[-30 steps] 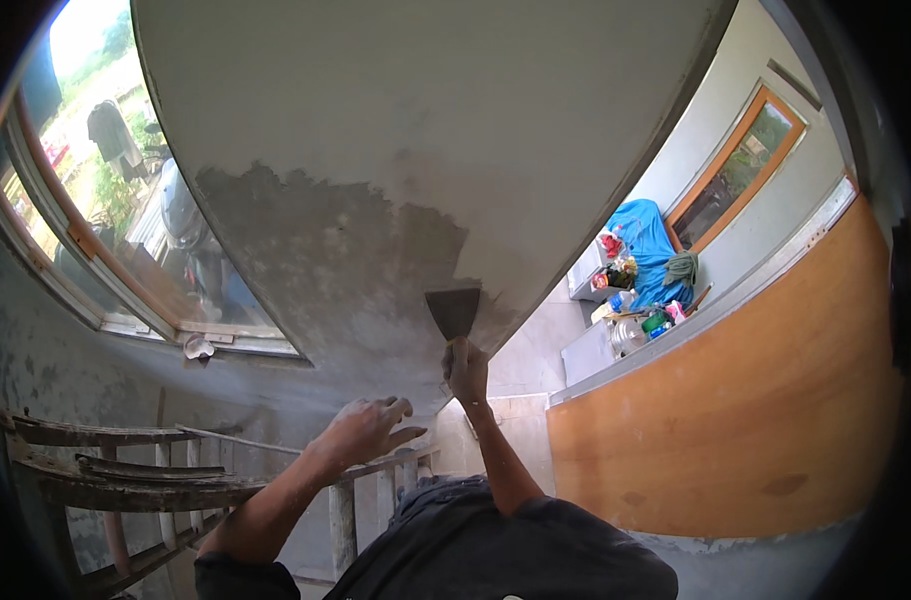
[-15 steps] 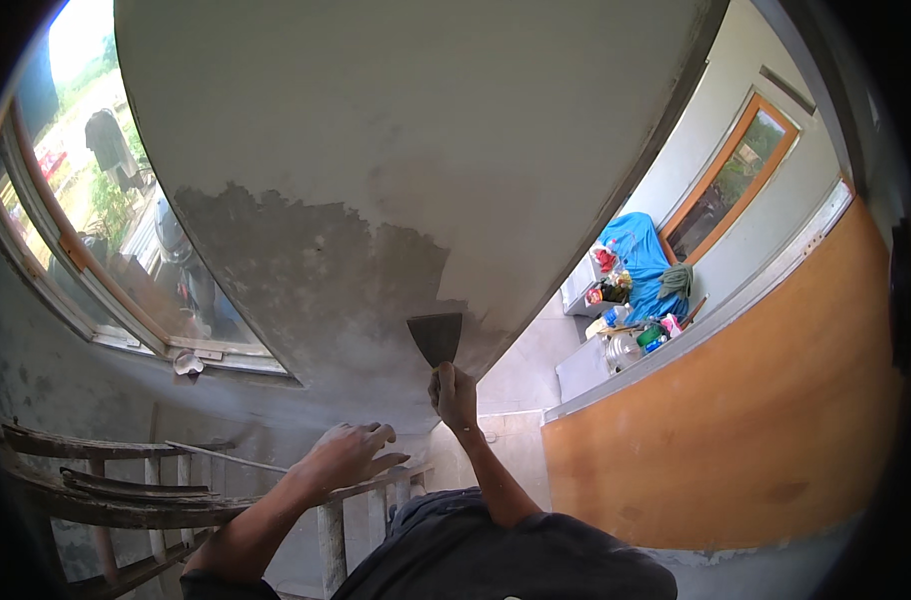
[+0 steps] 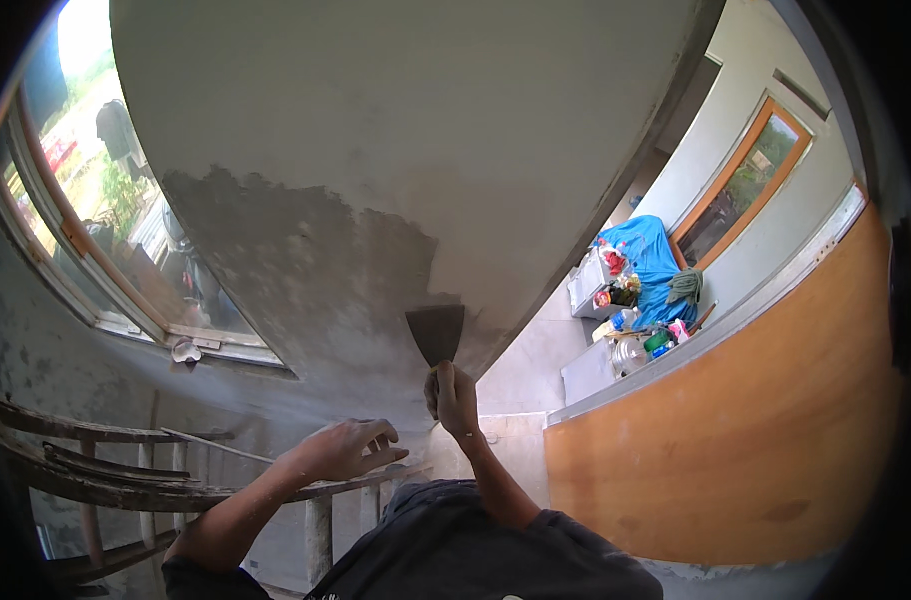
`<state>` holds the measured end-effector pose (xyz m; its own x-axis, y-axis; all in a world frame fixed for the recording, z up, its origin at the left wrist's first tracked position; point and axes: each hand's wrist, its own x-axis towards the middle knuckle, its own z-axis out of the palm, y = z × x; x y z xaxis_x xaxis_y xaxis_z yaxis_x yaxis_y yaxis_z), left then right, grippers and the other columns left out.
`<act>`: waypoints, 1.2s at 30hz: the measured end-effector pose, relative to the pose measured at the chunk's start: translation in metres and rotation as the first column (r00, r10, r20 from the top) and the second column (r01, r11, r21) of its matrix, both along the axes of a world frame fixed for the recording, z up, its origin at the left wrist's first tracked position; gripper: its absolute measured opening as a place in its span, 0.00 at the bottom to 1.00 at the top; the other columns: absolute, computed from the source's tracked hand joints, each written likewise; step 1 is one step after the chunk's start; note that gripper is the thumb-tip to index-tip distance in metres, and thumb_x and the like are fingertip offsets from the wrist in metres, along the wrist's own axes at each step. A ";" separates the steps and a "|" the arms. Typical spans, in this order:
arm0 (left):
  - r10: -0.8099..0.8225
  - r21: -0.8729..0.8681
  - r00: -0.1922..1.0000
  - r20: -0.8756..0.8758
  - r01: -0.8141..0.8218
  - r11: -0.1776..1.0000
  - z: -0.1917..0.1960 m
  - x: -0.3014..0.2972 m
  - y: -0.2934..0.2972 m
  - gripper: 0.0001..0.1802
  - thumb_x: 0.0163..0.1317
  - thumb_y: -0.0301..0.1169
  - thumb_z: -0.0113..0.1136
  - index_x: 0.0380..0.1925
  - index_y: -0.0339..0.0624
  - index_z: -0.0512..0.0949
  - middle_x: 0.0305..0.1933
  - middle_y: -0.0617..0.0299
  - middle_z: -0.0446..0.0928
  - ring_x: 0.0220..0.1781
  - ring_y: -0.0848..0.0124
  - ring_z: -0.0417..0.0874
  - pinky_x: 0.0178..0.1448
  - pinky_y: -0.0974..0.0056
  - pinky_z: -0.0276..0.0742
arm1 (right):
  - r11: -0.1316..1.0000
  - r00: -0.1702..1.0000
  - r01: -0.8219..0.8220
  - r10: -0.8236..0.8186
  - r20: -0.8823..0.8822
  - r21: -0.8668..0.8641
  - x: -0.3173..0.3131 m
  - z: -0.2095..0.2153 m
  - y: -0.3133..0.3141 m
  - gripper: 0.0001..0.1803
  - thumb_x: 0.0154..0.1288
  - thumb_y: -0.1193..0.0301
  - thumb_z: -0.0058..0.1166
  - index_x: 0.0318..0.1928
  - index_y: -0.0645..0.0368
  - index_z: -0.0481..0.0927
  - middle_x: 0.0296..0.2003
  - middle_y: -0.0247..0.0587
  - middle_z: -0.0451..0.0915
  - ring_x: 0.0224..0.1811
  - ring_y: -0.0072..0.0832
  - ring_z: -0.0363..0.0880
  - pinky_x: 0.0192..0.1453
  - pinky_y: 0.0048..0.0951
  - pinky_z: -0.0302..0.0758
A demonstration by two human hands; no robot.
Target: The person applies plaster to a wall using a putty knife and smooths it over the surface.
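My right hand is closed around the handle of a putty knife. Its wide, dark blade points up against the wall panel, at the lower end of a rough grey patch. Above and to the right of that patch the surface is smooth and paler. My left hand hangs lower down to the left with nothing in it, its fingers apart and bent. It is near the wooden ladder, whose rail passes behind the forearm.
At left is a window with a small cup-like thing on its sill. A curved orange-brown panel stands at right. Beyond it are a blue sheet, bottles, a clear jar and a wood-framed door.
The view has shifted slightly, so the room at right shows a little more. The putty knife stays near the same spot by the patch's lower edge. My left hand has barely moved.
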<state>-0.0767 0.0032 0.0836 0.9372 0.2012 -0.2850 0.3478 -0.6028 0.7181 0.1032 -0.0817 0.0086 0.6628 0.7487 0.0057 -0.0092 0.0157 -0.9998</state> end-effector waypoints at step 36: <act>-0.157 0.234 0.987 -0.020 0.158 0.959 -0.009 -0.011 -0.006 0.25 0.63 0.49 0.49 0.40 0.33 0.73 0.39 0.47 0.76 0.43 0.50 0.77 0.47 0.52 0.71 | 0.979 0.995 0.026 -0.006 -0.101 0.202 -0.027 0.000 -0.009 0.15 0.72 0.63 0.36 0.43 0.63 0.69 0.19 0.36 0.69 0.08 0.13 0.59 0.09 0.17 0.56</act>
